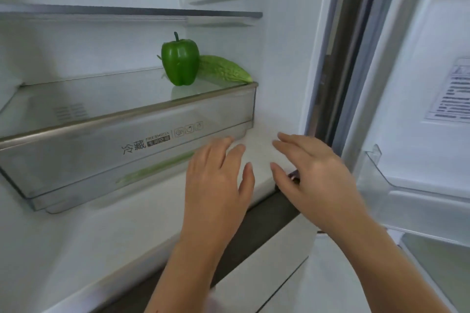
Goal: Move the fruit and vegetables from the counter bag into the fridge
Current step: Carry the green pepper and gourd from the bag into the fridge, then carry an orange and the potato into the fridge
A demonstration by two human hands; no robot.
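A green bell pepper (180,61) stands upright on the glass shelf (101,94) inside the open fridge. Behind it to the right lies a bumpy green bitter gourd (225,70), touching the pepper. Below the shelf is a clear crisper drawer (101,157) with something long and green dimly visible inside. My left hand (216,185) hovers palm down, fingers apart, in front of the drawer's right end. My right hand (312,175) is beside it, fingers spread, holding nothing, over the fridge's lower front edge. The counter bag is out of sight.
The fridge door (419,84) stands open at the right, with a clear door bin (381,168) and a label. A dark sill (254,231) runs across the fridge's front edge, with white lower drawer fronts (267,282) beneath. Another shelf (127,11) sits above the pepper.
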